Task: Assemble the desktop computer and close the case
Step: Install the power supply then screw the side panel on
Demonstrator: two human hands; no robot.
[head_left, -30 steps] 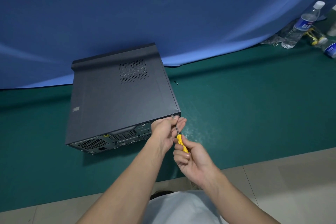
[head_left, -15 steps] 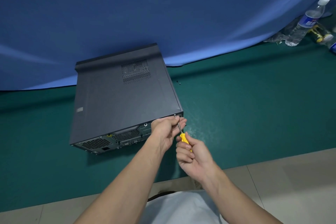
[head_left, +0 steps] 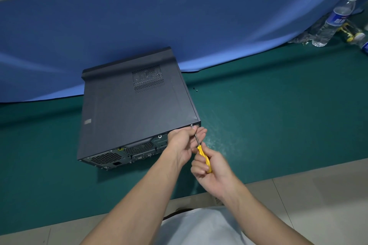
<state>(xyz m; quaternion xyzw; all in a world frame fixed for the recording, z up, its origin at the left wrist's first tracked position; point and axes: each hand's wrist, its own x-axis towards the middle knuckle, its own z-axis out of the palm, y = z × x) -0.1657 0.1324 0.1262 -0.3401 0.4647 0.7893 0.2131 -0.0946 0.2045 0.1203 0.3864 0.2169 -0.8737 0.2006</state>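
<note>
closed black computer case (head_left: 129,109) lies flat at frame centre. right hand (head_left: 211,173) grips a yellow screwdriver (head_left: 203,155); left hand (head_left: 183,143) pinches its shaft at the screw (head_left: 192,125) on the case's lower right corner. best done with the tip seated square, pressing inward while turning.

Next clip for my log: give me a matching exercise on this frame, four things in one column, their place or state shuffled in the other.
1 screwdriver
2 case
3 bottle
4 left hand

A far right, by the blue cloth
B on the shaft at the case's rear corner
C gripped in the right hand
D flat on the green mat, lid on

Pairs: 1-C, 2-D, 3-A, 4-B
</note>
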